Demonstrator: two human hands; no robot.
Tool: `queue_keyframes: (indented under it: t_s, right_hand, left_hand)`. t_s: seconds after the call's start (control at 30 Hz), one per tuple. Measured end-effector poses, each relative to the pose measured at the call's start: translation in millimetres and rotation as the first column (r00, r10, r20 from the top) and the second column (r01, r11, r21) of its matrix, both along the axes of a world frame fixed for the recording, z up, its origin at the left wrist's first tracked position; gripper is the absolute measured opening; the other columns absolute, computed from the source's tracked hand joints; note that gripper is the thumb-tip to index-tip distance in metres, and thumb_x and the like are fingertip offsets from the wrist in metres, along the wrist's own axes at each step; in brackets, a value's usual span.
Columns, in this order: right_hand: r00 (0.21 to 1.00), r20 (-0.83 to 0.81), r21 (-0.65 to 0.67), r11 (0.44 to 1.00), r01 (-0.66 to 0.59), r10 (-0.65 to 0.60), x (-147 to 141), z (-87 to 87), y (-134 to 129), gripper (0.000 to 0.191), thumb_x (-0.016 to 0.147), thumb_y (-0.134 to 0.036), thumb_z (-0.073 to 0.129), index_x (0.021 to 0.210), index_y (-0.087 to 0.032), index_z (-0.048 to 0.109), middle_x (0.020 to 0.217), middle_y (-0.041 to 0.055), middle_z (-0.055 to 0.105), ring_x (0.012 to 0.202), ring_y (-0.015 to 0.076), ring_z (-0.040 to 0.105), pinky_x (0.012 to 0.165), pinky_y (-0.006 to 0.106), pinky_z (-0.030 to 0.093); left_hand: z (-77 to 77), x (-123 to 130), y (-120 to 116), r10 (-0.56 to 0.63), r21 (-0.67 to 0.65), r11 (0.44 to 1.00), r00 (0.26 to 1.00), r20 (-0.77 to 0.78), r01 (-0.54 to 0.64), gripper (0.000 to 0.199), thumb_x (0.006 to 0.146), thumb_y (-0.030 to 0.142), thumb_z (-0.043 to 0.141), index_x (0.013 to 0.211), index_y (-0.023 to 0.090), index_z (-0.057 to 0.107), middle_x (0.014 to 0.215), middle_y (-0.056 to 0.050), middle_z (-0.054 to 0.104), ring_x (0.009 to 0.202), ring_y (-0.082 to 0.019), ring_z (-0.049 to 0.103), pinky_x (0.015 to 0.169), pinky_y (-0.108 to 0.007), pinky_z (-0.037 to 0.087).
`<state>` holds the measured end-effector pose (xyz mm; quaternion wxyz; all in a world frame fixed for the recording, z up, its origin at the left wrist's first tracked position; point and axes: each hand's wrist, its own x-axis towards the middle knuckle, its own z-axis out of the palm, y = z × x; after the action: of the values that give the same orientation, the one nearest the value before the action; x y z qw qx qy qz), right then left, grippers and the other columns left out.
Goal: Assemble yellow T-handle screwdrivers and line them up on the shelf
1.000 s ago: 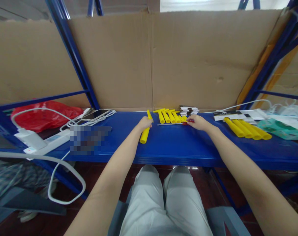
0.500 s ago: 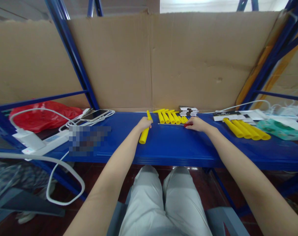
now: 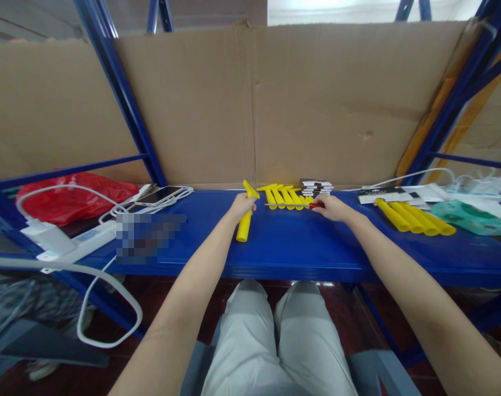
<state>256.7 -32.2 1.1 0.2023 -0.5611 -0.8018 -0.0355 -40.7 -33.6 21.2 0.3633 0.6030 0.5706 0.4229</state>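
Note:
My left hand (image 3: 242, 207) is closed around a yellow T-shaped plastic piece (image 3: 244, 226) with a hollow tube end facing me. Its crosspiece sticks out above my fingers. My right hand (image 3: 332, 208) grips the red handle of a screwdriver (image 3: 289, 205), whose long thin metal shaft points left, just above the blue shelf top. Behind that shaft lies a row of several similar yellow T-shaped pieces (image 3: 282, 197), with smaller yellow parts (image 3: 305, 201) at its right end. My fingers hide part of the handle.
A stack of printed cards (image 3: 316, 186) stands against the cardboard wall (image 3: 316, 104). To the right lie several yellow tubes (image 3: 413, 217) and a green packet (image 3: 469, 217). At left are a phone (image 3: 157, 195), white cables, a power strip (image 3: 83, 242) and a red bag (image 3: 79, 195).
My right hand has raised the screwdriver slightly off the shelf top. The yellow piece in my left hand has turned, and its crosspiece now shows more clearly.

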Motion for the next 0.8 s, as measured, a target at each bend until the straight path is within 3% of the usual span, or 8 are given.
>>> queue_keyframes:
  t_s: [0.2,0.5,0.8]
  right_hand:
    - [0.991,-0.13,0.143,0.99,-0.013,0.032,0,5.7,-2,0.017,0.08,-0.024,0.054,0.092,-0.018,0.063,0.09,0.0091,0.07,0.077,0.0198,0.062,0.069,0.029,0.047]
    - [1.0,0.027,0.173,0.985,-0.013,0.009,-8,9.8,-10,0.018,0.082,-0.021,0.052,0.096,-0.018,0.062,0.094,0.0104,0.07,0.084,0.0223,0.063,0.071,0.029,0.044]
    - [0.998,0.056,0.175,0.984,-0.017,0.008,-11,12.3,-12,0.017,0.084,-0.021,0.051,0.096,-0.017,0.062,0.095,0.0114,0.069,0.085,0.0225,0.063,0.072,0.029,0.044]
  left_hand:
    - [3.9,3,-5,-0.033,-0.059,0.998,0.994,0.107,0.039,0.01,0.082,0.009,0.045,0.083,0.013,0.054,0.043,0.006,0.046,0.033,-0.007,0.04,0.04,-0.019,0.031]
    - [9.8,3,-7,-0.055,-0.164,0.982,0.974,0.22,0.092,0.013,0.085,0.013,0.045,0.093,0.013,0.055,0.043,0.007,0.043,0.033,-0.007,0.039,0.04,-0.019,0.033]
    - [12.6,4,-10,-0.022,-0.182,0.981,0.972,0.234,0.066,0.014,0.086,0.011,0.045,0.095,0.011,0.055,0.042,0.008,0.042,0.032,-0.007,0.037,0.038,-0.019,0.033]
